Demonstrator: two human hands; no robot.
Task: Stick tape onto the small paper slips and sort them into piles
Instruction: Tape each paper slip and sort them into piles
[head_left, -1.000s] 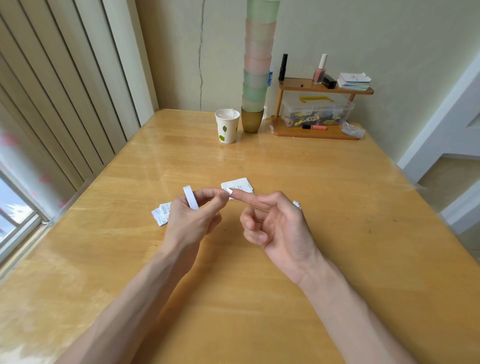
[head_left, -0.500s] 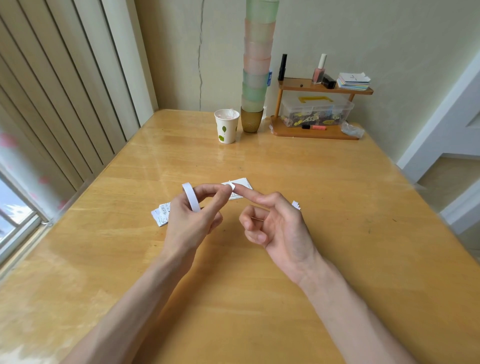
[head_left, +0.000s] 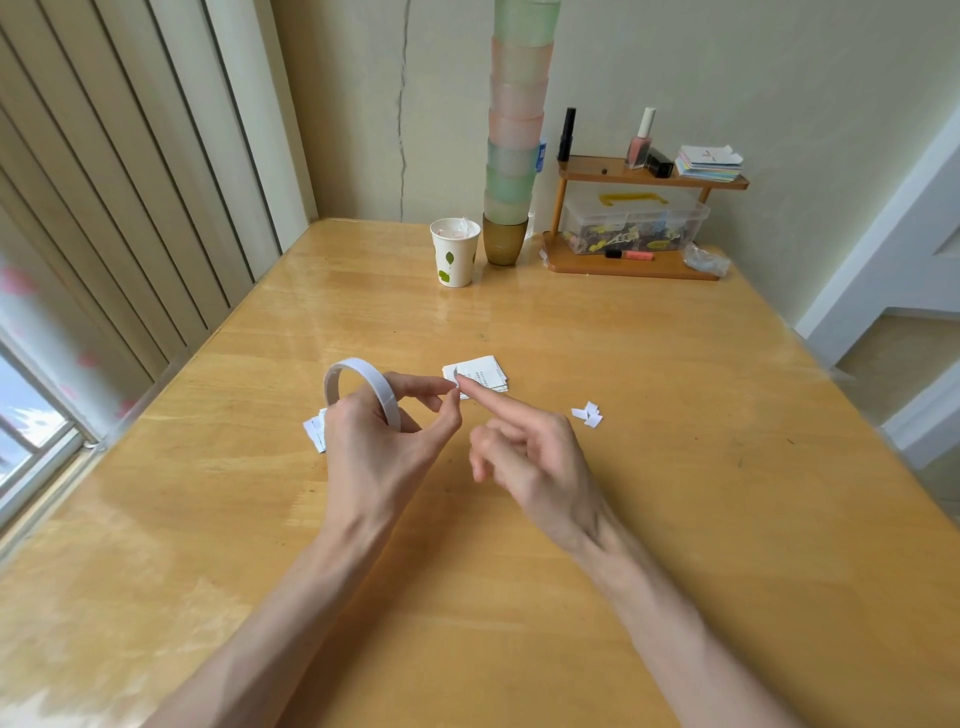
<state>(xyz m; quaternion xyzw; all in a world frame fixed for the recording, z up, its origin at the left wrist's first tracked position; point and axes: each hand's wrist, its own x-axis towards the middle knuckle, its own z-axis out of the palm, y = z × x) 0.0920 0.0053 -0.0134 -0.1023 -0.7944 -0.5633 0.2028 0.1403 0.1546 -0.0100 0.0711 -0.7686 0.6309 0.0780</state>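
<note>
Left hand (head_left: 374, 457) is hovering just above the table (head_left: 519, 597), its thumb and forefinger pinching a tiny bit of tape (head_left: 455, 378), while the roll of tape (head_left: 358, 366) is riding looped in the same hand, standing up as a thin white ring. Right hand (head_left: 535, 462) is reaching in from beside it with the forefinger stretched out, its fingertip (head_left: 467, 387) touching that bit of tape; the other fingers are curling loosely and holding nothing. Whether the bit is already torn free of the roll is too small to tell.

Just behind the left hand, a few paper slips (head_left: 313, 431) are lying in a small heap, partly hidden by the knuckles. Off to the right, well apart from that heap, some little white scraps (head_left: 587, 414) are sitting together. Beyond the fingertips a neat stack of printed slips (head_left: 485, 371) is waiting flat on the table.

Judging by this, the job is looking only partly done: one heap appears to be forming on the left, the stack is looking untouched on top, and the piece being handled is not yet going onto any slip.

At the far edge a paper cup (head_left: 454, 254) is standing beside a tall tower of cups (head_left: 514, 130), with a small wooden shelf (head_left: 654, 179) and a clear plastic box (head_left: 634, 221) sitting against the wall.
</note>
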